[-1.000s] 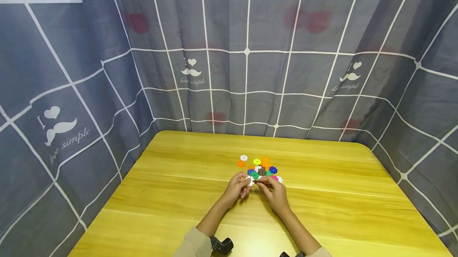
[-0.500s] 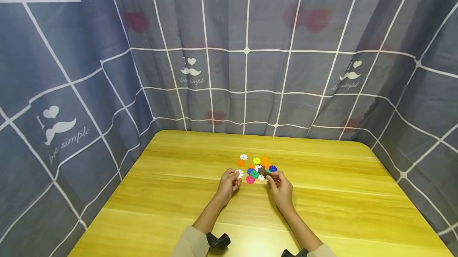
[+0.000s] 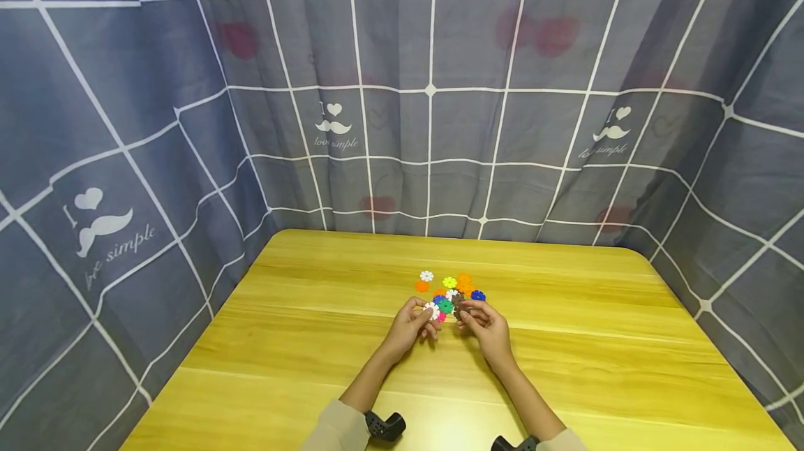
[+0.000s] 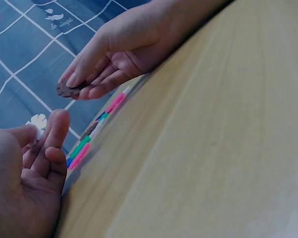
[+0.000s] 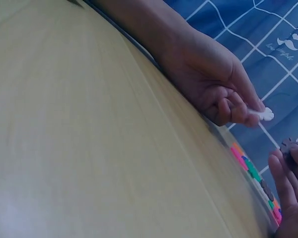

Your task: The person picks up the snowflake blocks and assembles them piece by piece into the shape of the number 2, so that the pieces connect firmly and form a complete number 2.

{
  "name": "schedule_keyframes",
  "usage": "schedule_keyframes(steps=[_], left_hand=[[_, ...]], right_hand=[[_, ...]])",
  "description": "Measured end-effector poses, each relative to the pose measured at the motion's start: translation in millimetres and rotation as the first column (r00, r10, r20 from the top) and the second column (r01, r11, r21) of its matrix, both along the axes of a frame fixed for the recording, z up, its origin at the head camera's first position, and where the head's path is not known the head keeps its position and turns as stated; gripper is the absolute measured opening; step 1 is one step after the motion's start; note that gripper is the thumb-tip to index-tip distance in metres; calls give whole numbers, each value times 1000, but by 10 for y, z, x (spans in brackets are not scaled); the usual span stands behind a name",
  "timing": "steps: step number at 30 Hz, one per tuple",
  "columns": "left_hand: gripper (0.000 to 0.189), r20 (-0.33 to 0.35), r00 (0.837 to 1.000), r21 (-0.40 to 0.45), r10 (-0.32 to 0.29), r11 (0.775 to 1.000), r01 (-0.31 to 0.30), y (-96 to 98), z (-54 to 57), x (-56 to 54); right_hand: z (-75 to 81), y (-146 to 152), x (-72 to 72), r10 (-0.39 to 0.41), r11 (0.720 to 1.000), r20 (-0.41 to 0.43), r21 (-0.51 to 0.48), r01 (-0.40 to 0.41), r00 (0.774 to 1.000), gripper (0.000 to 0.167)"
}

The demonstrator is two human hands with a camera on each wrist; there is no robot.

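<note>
Between thumb and fingers, my left hand (image 3: 405, 332) pinches a white flower-shaped snowflake disc (image 3: 431, 311), seen again in the left wrist view. A brown snowflake disc (image 4: 64, 89) is pinched in my right hand (image 3: 491, 336). The two held discs are apart, raised above the table with a small gap between the hands. Just beyond them lie loose discs: a green disc (image 3: 445, 306), a pink disc (image 3: 442, 318) partly hidden by the left fingers, and a blue disc (image 3: 479, 295) past the right hand.
Farther back lie a yellow disc (image 3: 449, 283), several orange discs (image 3: 465, 286), a lone white disc (image 3: 426, 276) and an orange disc (image 3: 422, 286). They rest on a wooden table (image 3: 301, 311). A grey checked curtain (image 3: 402, 123) surrounds its back and sides.
One second ago the white and brown discs met between the hands. Half a second ago the hands had parted; now they are closer again, each with its disc.
</note>
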State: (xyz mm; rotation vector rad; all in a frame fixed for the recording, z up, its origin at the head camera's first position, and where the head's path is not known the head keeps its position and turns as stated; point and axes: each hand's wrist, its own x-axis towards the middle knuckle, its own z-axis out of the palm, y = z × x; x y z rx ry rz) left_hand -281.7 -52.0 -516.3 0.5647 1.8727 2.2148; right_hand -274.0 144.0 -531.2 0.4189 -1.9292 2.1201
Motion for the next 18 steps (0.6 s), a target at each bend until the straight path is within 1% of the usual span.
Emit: schedule_keyframes(steps=[2, 5, 9, 13, 15, 18], left_hand=[[15, -16, 1000, -18, -6, 1000, 5, 3, 55, 38], [15, -44, 999, -38, -6, 999, 4, 6, 115, 73], [17, -71, 997, -40, -2, 999, -1, 4, 139, 73], [19, -75, 997, -23, 6, 1000, -7, 3, 135, 60], [20, -76, 997, -19, 16, 1000, -18, 2, 128, 60], [23, -69, 997, -6, 35, 999, -35, 1, 117, 67]], right_hand=[[-39, 1, -19, 26, 999, 31, -43, -25, 999, 28], [-53, -5, -28, 50, 996, 33, -69, -47, 998, 29], [-38, -13, -35, 63, 995, 18, -74, -61, 998, 29], [-32, -5, -46, 76, 994, 29, -87, -73, 997, 34], [-39, 5, -49, 58, 996, 44, -76, -55, 997, 37], [-53, 17, -48, 8, 999, 72, -50, -5, 997, 37]])
